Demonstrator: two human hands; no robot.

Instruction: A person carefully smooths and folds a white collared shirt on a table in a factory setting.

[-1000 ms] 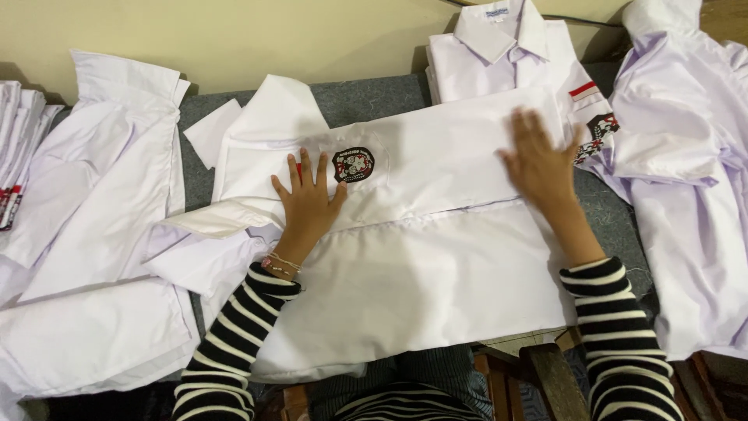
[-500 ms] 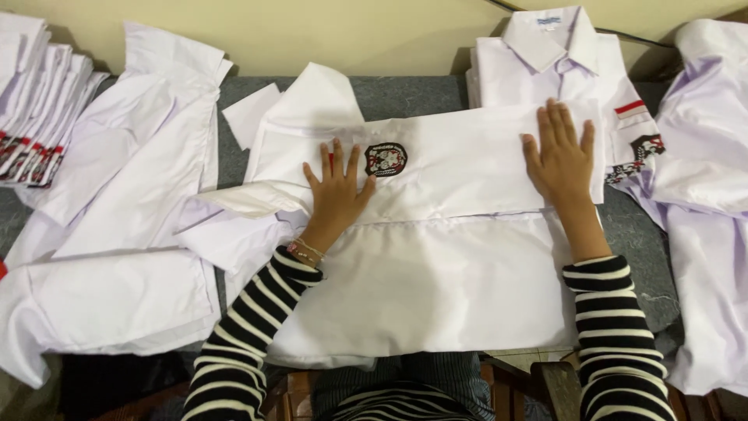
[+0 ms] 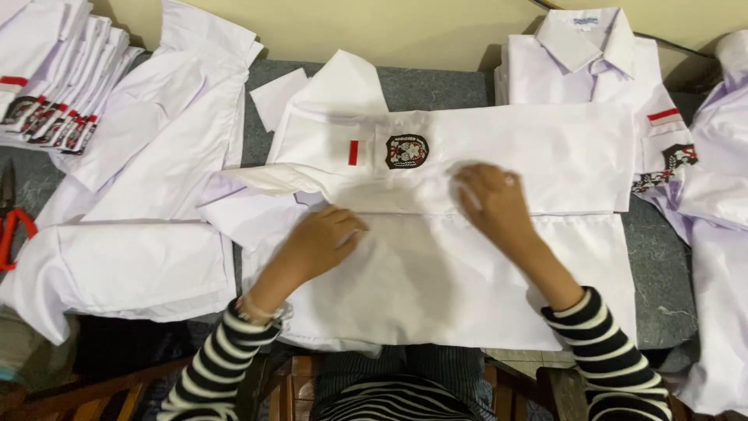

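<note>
- I am viewing the striped sleeves (image 3: 222, 362) nearest the camera, one at each lower corner.
- I am seeing the left hand (image 3: 321, 243) lying on the shirt (image 3: 436, 273), fingers curled loosely, gripping nothing that I can make out.
- I am seeing the right hand (image 3: 492, 201) pressing on the shirt's fold line, fingers bent; whether it is pinching cloth I cannot tell.
- The shirt is lying folded across the middle of the grey table (image 3: 662, 257), its badge (image 3: 407, 151) just beyond both hands.
- Loose shirts (image 3: 148, 203) are lying just beside it on the left; red scissors (image 3: 12, 226) are showing at the left edge.
- A folded shirt (image 3: 580, 70) is sitting at far right, a stack (image 3: 54, 86) at far left.
</note>
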